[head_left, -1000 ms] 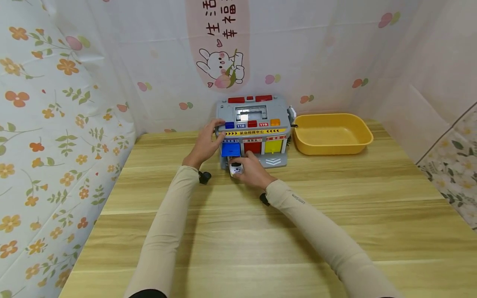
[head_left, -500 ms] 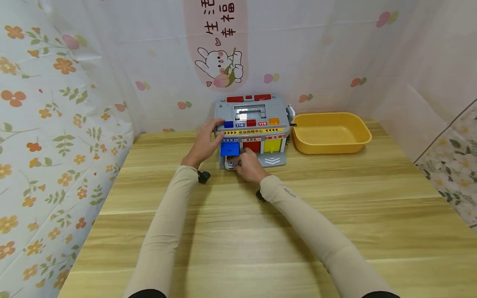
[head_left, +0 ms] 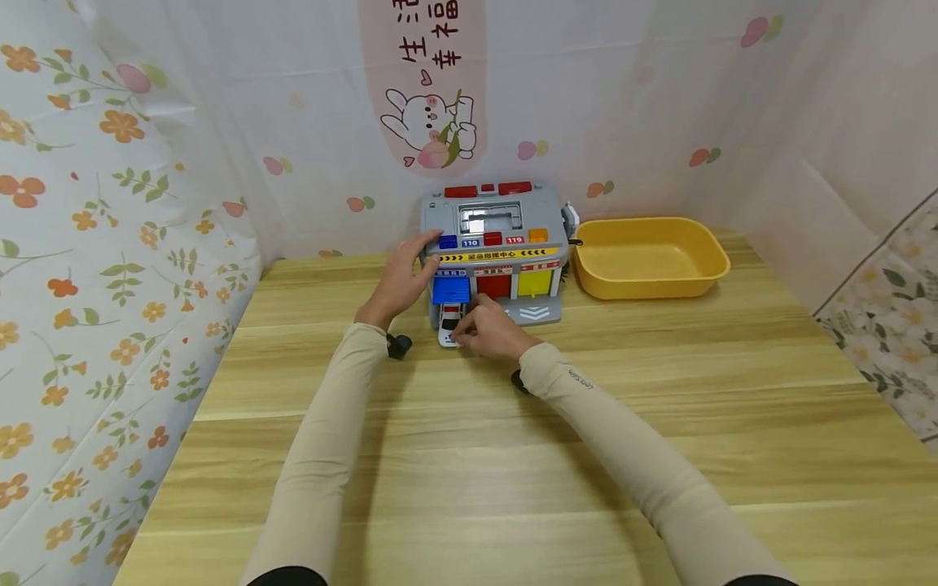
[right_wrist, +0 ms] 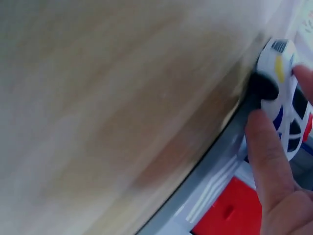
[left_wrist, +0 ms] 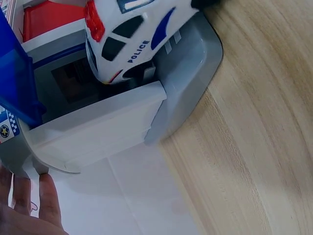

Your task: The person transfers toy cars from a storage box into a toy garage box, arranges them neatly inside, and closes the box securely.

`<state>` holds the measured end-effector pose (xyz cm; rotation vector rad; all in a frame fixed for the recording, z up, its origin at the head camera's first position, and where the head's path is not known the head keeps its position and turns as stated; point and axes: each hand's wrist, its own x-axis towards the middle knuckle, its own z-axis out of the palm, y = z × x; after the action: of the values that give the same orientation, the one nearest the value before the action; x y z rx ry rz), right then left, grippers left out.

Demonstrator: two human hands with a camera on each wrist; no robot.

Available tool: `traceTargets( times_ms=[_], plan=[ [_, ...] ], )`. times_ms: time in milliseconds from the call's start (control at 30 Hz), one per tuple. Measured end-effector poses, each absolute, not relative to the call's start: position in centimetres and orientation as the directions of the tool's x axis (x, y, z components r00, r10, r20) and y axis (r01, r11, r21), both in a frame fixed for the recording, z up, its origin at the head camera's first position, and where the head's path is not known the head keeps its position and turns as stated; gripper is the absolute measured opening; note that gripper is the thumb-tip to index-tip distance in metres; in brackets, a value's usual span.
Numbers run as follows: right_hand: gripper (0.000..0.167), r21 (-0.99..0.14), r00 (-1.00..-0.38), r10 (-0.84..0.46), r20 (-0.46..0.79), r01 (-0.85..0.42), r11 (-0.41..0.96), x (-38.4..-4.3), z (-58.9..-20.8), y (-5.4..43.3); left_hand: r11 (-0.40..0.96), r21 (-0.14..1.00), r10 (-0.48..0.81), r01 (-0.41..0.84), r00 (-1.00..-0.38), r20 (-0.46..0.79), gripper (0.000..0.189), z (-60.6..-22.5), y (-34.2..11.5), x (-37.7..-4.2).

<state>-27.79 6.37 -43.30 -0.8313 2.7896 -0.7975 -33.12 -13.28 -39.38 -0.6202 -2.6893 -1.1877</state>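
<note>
A white toy police car with a red light bar stands partly inside the left bay of a grey toy rescue station, its front sticking out over the ramp. The blue bay door is raised above it. My right hand has its fingers at the car's front right; in the right wrist view a fingertip touches its side by the wheel, with the thumb on the hood. My left hand holds the station's left corner, thumb in front and fingers on the top edge.
To the station's right stands a yellow plastic basin. The station's red door and yellow door are down. A wooden tabletop stretches out in front, with a patterned cloth behind.
The police car has gone from my right hand's grasp before the bay to standing in the doorway, more of it uncovered. My right fingers have shifted to its right side. The left hand stays put.
</note>
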Motion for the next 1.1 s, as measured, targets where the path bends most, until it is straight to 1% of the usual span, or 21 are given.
traceTargets(
  times_ms=[67,267,367,433,533,633,700,800,900,1100],
  plan=[
    [0.017,-0.502,-0.832,-0.555,0.023,-0.489,0.713,-27.7,-43.2,6.4,0.605,0.675,0.313,0.423,-0.905,0.287,0.048,-39.4,-13.3,-33.1],
    [0.02,-0.438,-0.844,-0.536,0.007,-0.485,0.757,-27.3,-42.9,6.5,0.608,0.664,0.321,0.434,-0.9,0.295,0.048,-39.6,-13.2,-33.2],
    [0.025,-0.45,-0.819,-0.574,-0.021,-0.505,0.737,-27.1,-42.6,6.4,0.606,0.671,0.316,0.428,-0.903,0.29,0.048,-39.6,-13.2,-33.2],
    [0.03,-0.493,-0.799,-0.598,-0.062,-0.496,0.714,-27.1,-42.4,6.3,0.607,0.673,0.311,0.423,-0.905,0.289,0.048,-39.6,-13.3,-33.2],
    [0.038,-0.594,-0.783,-0.601,-0.16,-0.41,0.692,-27.2,-42.3,6.1,0.61,0.671,0.305,0.421,-0.907,0.292,0.048,-39.6,-13.3,-33.1],
    [0.045,-0.692,-0.764,-0.588,-0.266,-0.274,0.668,-27.2,-42.3,5.9,0.61,0.671,0.304,0.421,-0.907,0.293,0.048,-39.6,-13.3,-33.2],
    [0.049,-0.736,-0.755,-0.575,-0.315,-0.188,0.65,-27.2,-42.3,5.8,0.606,0.674,0.304,0.423,-0.906,0.294,0.048,-39.7,-13.3,-33.2],
    [0.052,-0.762,-0.76,-0.557,-0.334,-0.13,0.634,-27.0,-42.4,5.8,0.603,0.677,0.304,0.423,-0.906,0.295,0.048,-39.8,-13.3,-33.2],
    [0.054,-0.754,-0.774,-0.545,-0.324,-0.137,0.642,-26.7,-42.4,6.0,0.6,0.679,0.307,0.423,-0.905,0.293,0.048,-39.9,-13.1,-33.2],
    [0.059,-0.687,-0.795,-0.541,-0.275,-0.231,0.689,-26.3,-41.9,6.4,0.608,0.674,0.303,0.42,-0.907,0.292,0.048,-39.7,-13.1,-33.2]
  ],
)
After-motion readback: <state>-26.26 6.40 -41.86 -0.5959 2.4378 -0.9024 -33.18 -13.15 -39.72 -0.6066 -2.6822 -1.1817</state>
